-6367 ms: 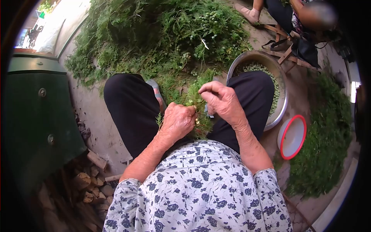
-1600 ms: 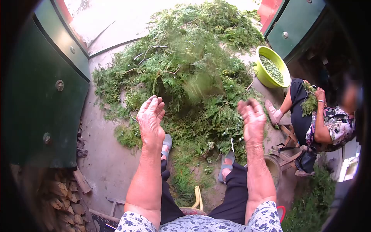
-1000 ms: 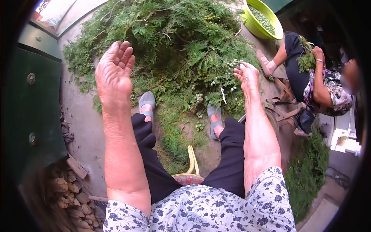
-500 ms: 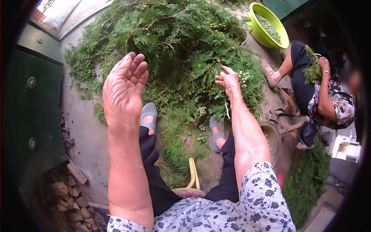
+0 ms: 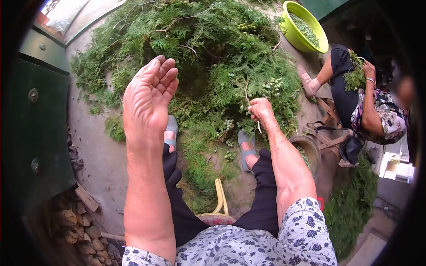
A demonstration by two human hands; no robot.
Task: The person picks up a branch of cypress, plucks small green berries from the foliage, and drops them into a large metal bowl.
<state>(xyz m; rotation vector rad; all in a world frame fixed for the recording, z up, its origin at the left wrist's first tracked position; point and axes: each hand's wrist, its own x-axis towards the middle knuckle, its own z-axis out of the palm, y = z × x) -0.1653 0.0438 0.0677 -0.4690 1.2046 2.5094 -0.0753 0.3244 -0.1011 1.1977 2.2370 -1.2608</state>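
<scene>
Sprig: a thin green conifer sprig [image 5: 246,94] stands up out of the right fist. Its woody stem is nearly upright, and its foliage merges with the greenery behind. It is low in front of the right knee, just above the right foot.
Right hand: the right hand [image 5: 262,111] is closed in a fist round the lower end of the stem, knuckles up, with the arm stretched forward and down.
Left hand: the left hand [image 5: 148,99] is raised and spread flat, fingers straight and together, with nothing in it.
Heap: a big heap of cut green conifer branches [image 5: 199,44] lies on the ground and fills the top of the view. Clusters of pale round cones [image 5: 271,84] show near the right fist.
Feet: two grey slip-on shoes [image 5: 245,144] rest at the heap's near edge, with loose sprigs between them.
Bowl: a round grey metal bowl [image 5: 310,146] sits just beside the right leg, partly hidden by the forearm, with green cones inside.
Co-worker: another person [image 5: 377,113] sits at the right, one hand holding a green sprig in the lap.
Basin: a lime-green plastic basin [image 5: 296,39] of green cones stands beyond that person.
Left edge: a dark green metal door [image 5: 40,128], with stacked cut firewood [image 5: 75,221] below it.
Ground: bare grey concrete [image 5: 102,159].
</scene>
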